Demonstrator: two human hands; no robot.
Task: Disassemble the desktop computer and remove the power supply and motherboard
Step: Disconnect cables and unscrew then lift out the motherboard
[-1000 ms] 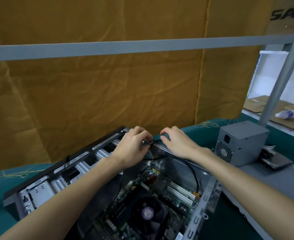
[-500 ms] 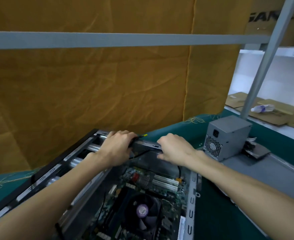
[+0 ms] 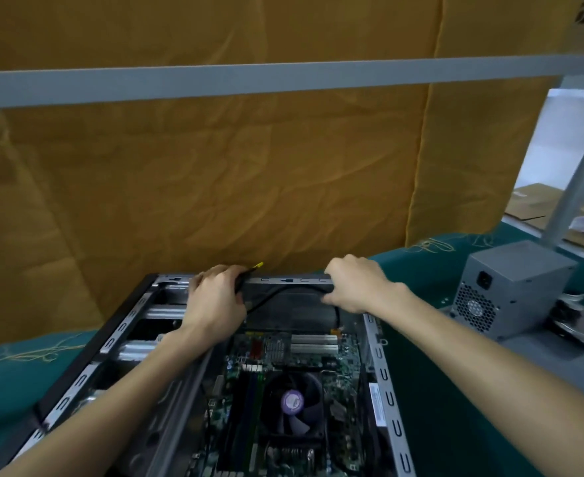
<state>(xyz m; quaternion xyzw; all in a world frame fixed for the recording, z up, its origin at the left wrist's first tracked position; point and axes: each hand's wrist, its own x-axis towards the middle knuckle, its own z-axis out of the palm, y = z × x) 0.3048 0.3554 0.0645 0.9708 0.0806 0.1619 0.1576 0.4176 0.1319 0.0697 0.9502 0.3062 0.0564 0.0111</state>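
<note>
The open desktop case [image 3: 388, 401] lies on its side on the green table, its green motherboard [image 3: 283, 359] and black CPU fan [image 3: 292, 402] exposed inside. My left hand [image 3: 214, 297] grips a black tool with a yellow tip [image 3: 249, 273] at the case's far rim. My right hand [image 3: 356, 287] curls its fingers over that same far rim [image 3: 290, 280], further right. A black cable [image 3: 283, 290] runs between the two hands and down to the board. The grey power supply [image 3: 510, 287] stands outside the case, on the right.
An orange cloth backdrop [image 3: 214, 184] hangs behind the table, crossed by a grey metal bar [image 3: 283, 77]. A slanted grey post [image 3: 579, 173] rises at right. A flat grey part [image 3: 572, 321] lies beside the power supply. Green table cloth [image 3: 431, 407] flanks the case.
The view has swung so the case sits squarer and nearer. My right hand has slid right along the far rim, widening the gap between the hands; the left still holds the tool.
</note>
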